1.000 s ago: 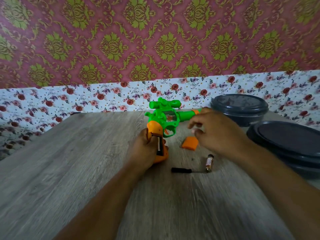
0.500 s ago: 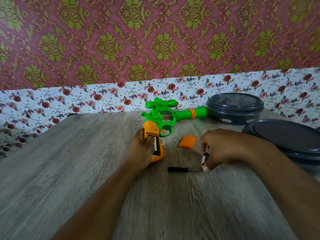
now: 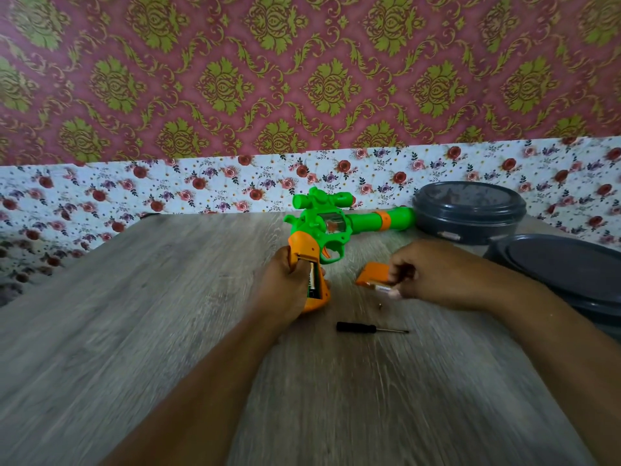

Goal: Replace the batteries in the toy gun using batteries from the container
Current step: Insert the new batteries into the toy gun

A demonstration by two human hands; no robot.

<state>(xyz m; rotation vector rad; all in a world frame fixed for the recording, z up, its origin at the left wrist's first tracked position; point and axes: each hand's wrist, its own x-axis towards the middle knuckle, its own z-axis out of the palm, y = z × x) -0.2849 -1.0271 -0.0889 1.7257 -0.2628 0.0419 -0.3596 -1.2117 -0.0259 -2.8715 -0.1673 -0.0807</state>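
A: Holding the toy gun (image 3: 331, 227) by its orange grip, the left hand (image 3: 285, 284) is wrapped round it, with the grip's open slot facing up and one battery seen inside. The green barrel runs toward the desk's far right, its tip just beside the grey lidded container (image 3: 468, 210) at the far edge.

B: And the right hand (image 3: 437, 274)?

A: It pinches a battery (image 3: 383, 288) between thumb and fingertips, just above the desk (image 3: 134, 314), to the right of the gun's grip. The battery is blurred, so I cannot tell its lettering.

B: What lies near it?

A: The orange cover (image 3: 371, 274) lies partly behind that hand's fingers. A small screw (image 3: 380, 306) lies nearer the front edge, then a black screwdriver (image 3: 369, 328), well apart from both hands. A second grey container (image 3: 568, 264) sits at the right edge.
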